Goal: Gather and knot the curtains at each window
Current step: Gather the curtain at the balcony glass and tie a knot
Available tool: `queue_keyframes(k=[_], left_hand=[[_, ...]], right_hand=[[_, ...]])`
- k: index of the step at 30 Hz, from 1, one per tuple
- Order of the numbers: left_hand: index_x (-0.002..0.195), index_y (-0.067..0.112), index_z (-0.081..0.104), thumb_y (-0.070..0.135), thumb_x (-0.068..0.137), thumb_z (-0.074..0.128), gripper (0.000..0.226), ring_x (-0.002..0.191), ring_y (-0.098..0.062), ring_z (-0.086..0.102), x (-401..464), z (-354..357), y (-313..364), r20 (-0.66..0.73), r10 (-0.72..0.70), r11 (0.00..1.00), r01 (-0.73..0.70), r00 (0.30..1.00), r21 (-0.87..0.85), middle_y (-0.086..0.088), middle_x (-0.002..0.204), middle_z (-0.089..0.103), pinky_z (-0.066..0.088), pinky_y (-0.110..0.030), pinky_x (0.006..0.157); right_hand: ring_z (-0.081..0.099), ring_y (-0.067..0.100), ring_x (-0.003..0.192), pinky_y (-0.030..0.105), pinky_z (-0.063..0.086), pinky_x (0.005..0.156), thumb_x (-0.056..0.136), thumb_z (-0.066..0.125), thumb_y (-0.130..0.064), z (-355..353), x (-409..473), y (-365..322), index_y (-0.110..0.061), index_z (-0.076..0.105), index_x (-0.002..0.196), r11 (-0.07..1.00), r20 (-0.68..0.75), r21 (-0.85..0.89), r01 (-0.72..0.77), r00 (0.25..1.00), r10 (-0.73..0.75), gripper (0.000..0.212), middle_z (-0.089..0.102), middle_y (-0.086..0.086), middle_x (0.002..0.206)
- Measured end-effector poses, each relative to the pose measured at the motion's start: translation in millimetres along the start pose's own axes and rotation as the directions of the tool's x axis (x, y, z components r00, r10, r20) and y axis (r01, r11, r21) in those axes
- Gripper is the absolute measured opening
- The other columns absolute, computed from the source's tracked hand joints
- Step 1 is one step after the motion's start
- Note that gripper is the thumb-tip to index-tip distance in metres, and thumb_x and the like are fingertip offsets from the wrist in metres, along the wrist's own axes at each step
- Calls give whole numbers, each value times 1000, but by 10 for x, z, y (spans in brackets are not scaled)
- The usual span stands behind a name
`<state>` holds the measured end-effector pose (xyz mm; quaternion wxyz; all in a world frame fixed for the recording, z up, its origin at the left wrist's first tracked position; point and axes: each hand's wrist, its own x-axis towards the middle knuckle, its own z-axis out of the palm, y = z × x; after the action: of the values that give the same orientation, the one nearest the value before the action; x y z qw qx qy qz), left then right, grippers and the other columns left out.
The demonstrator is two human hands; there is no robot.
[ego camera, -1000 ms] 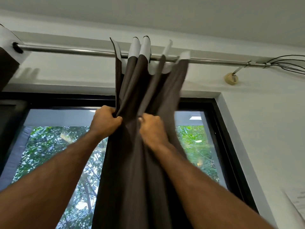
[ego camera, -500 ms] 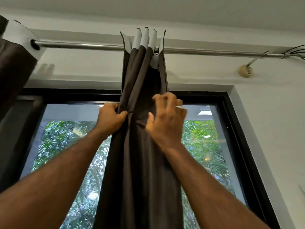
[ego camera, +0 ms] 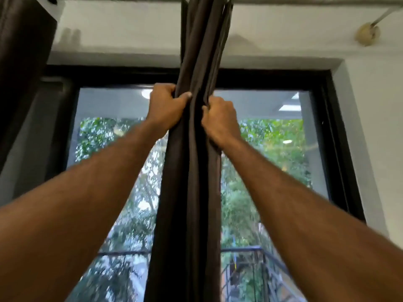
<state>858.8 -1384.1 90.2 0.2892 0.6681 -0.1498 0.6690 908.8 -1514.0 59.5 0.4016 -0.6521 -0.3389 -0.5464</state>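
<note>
Second dark curtain [ego camera: 23, 62] bunched at the upper left of the frame, hanging from a white header near the top edge. Curtain rod [ego camera: 316, 0] running along the top edge, only a blurred strip of it visible. Round beige wall fitting [ego camera: 367, 35] at upper right, with a thin metal stem angling up toward the rod. Nothing between the camera and the hands except the two bare forearms, rising from the lower corners toward the centre.

White wall [ego camera: 375, 131] above and to the right of a black-framed window [ego camera: 340, 136]. Through the glass: green foliage, reflections of ceiling lights in the upper panes, and a dark balcony railing [ego camera: 261, 256] at lower right. Slightly blurred throughout.

Dark brown curtain [ego camera: 192, 192] gathered into a narrow column at the centre of the frame, long axis close to vertical, running from the top edge down past the bottom edge. Folds lying lengthwise, pinched tightest at hand level and widening a little toward the bottom. Top end meeting the rod, lower end out of view.

Left hand [ego camera: 168, 107] wrapped round the left side of the bundle just below the top of the window frame, fingers curled behind the cloth, thumb pressed across the front. Right hand [ego camera: 218, 118] clenched on the right side of the same bundle, slightly lower, fingers curled into the folds. Both fists close together, with only a narrow strip of cloth between them.
</note>
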Motion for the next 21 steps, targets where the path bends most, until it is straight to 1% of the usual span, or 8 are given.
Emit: queue_keyframes(k=[4, 6, 8, 10, 12, 14, 18, 21], left_hand=[[69, -5, 59, 59, 81, 63, 66, 60, -13, 45, -767, 121, -52, 37, -92, 987, 96, 995, -127, -7, 62, 51, 39, -37, 56], [63, 9, 54, 59, 91, 52, 58, 59, -14, 42, -1361, 127, -107, 59, -212, 946, 220, 976, -240, 1, 59, 48, 35, -34, 58], [63, 23, 51, 43, 100, 48, 42, 58, -10, 42, -1989, 92, -242, 47, -259, 938, 263, 965, -228, 13, 56, 49, 34, -31, 59], [77, 24, 62, 29, 99, 52, 25, 64, -3, 49, -2640, 51, -452, 90, -278, 940, 291, 956, -178, 15, 64, 59, 40, -31, 60], [92, 19, 69, 27, 97, 55, 17, 73, -4, 57, -3252, 8, -638, 155, -354, 907, 379, 922, -184, 8, 78, 68, 48, -38, 66], [95, 20, 71, 26, 92, 62, 11, 78, -8, 64, -3810, -63, -719, 204, -441, 858, 477, 874, -189, 2, 85, 73, 54, -42, 72], [98, 16, 72, 23, 88, 63, 15, 86, -22, 73, -4719, -227, -687, 239, -583, 757, 626, 776, -185, -5, 90, 76, 58, -45, 78], [98, 16, 72, 20, 89, 65, 12, 86, -19, 72, -5156, -288, -725, 267, -622, 728, 670, 736, -147, -1, 90, 75, 57, -45, 68]], right_hand=[[63, 38, 85, 41, 47, 67, 92, 49, -18, 59, -660, 194, -20, 44, 140, 994, -37, 106, 8, 999, -4, 49, 67, 18, 93], [63, 22, 68, 29, 42, 60, 98, 47, -25, 77, -1090, 200, -24, 41, 147, 968, -117, 251, 10, 993, 20, 49, 66, 3, 77], [55, 9, 57, 16, 33, 53, 103, 47, -33, 61, -1562, 245, -23, 43, 146, 957, -128, 289, 0, 991, 38, 45, 57, -10, 68], [60, 14, 70, 18, 42, 61, 99, 55, -35, 52, -2054, 348, -18, 45, 144, 962, -85, 274, -5, 996, 29, 49, 63, -10, 88], [64, 23, 101, 32, 51, 84, 91, 65, -30, 87, -2542, 481, -13, 48, 140, 978, -34, 210, -12, 999, 20, 55, 63, 3, 120], [55, 31, 119, 44, 49, 98, 84, 69, -24, 115, -3027, 575, -9, 53, 133, 991, -3, 132, -34, 999, 34, 54, 54, 14, 131], [49, 36, 115, 47, 45, 98, 86, 69, -25, 88, -3888, 644, -7, 61, 121, 999, 10, 25, -20, 1000, 19, 41, 46, 23, 125], [50, 35, 108, 46, 42, 93, 88, 66, -41, 61, -4362, 597, -12, 59, 118, 1000, 65, -15, 23, 998, -22, 42, 45, 14, 120]])
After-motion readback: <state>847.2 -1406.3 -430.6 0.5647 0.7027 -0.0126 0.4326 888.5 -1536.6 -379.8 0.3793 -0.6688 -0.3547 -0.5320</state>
